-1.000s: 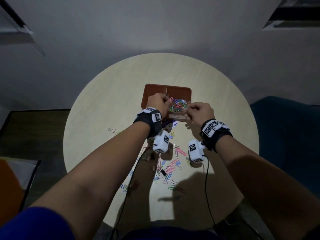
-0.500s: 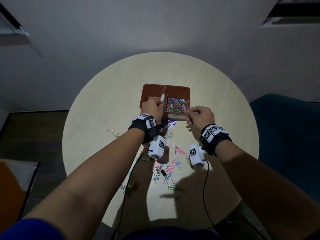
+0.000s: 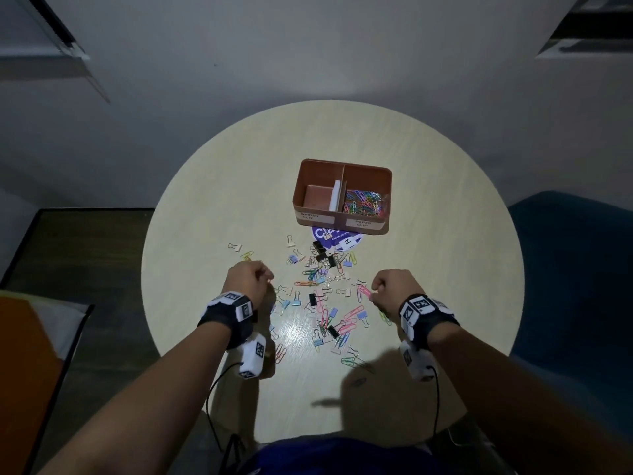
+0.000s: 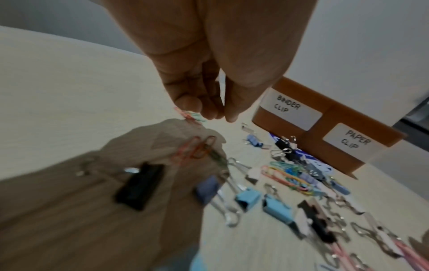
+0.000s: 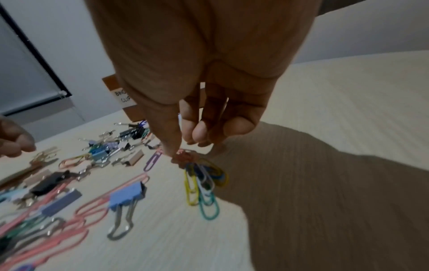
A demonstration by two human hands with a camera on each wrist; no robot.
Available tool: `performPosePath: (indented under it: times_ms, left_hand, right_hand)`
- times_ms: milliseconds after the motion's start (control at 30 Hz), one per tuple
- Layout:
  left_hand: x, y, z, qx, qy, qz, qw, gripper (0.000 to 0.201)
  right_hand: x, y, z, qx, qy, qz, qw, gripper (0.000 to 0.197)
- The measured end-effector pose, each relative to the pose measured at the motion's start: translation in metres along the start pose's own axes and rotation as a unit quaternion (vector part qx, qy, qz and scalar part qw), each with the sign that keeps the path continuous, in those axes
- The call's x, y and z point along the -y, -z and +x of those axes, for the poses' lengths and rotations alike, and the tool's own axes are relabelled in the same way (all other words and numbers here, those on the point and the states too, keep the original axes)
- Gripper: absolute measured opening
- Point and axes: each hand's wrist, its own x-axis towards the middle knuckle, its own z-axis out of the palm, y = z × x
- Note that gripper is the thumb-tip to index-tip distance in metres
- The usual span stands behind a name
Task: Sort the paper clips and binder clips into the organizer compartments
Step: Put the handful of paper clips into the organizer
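Both hands are working at the near edges of the clip scatter, well short of the organizer (image 3: pixel 342 195), which is sitting at the far centre of the table (image 3: pixel 212 214).

Your right hand (image 3: pixel 390 289) is reaching down with thumb and fingers curled together over a small pink clip (image 5: pixel 183 155); the thumb tip is touching it or nearly so. Whether the pinch is closing on it yet, I cannot tell. Just near of it a bunch of paper clips (image 5: pixel 204 183), yellow, blue and teal, is lying overlapped.

Your left hand (image 3: pixel 247 281) is hovering with fingers (image 4: pixel 192 104) drawn together over pink and green paper clips (image 4: pixel 191 117) at the left edge of the scatter. It is holding nothing that I can make out.

The right compartment, labelled for paper clips (image 3: pixel 363 204), is already holding a colourful heap. The left one (image 3: pixel 317 197), labelled for binder clips, is showing bare floor. Many binder clips (image 3: pixel 322 257) are still lying mixed with paper clips.

Advice, as judgement:
- Pinch each clip by its wire loop, not flat against the table; flat clips are likely to slide.
- Lift straight up, since overlapped clips may be hooking one another and dragging.
- Check the labels before dropping; the two hands may be carrying different kinds.
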Motion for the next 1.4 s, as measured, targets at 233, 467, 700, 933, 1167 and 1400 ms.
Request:
performPosePath:
  times_ms: [233, 467, 700, 933, 1167, 1400]
  left_hand:
    - [0.032, 0.007, -0.006, -0.030, 0.069, -0.003, 0.997, 0.011]
    - [0.030, -0.004, -0.005, 0.029, 0.053, 0.045, 0.997, 0.022]
    - [0.029, -0.012, -0.006, 0.035, 0.008, 0.115, 0.993, 0.015]
    - [0.025, -0.010, -0.010, -0.002, 0.006, 0.003, 1.000, 0.004]
    - [0.006, -0.027, -0.011, 0.060, -0.080, 0.045, 0.994, 0.007]
    - [0.003, -0.039, -0.019, 0.071, -0.140, 0.172, 0.973, 0.023]
  right_hand:
    - [0.010, -0.008, -0.009, -0.011, 0.009, -0.040, 0.999, 0.013]
    - [0.013, -0.010, -0.021, -0.033, 0.004, -0.006, 0.999, 0.019]
    - [0.014, -0.015, -0.030, -0.043, 0.055, 0.109, 0.992, 0.020]
    - [0.017, -0.022, -0.031, -0.046, 0.052, 0.148, 0.986, 0.017]
    - [0.008, -0.029, -0.032, -0.038, 0.039, 0.163, 0.985, 0.010]
    - [-0.001, -0.033, -0.031, -0.024, 0.047, 0.154, 0.987, 0.006]
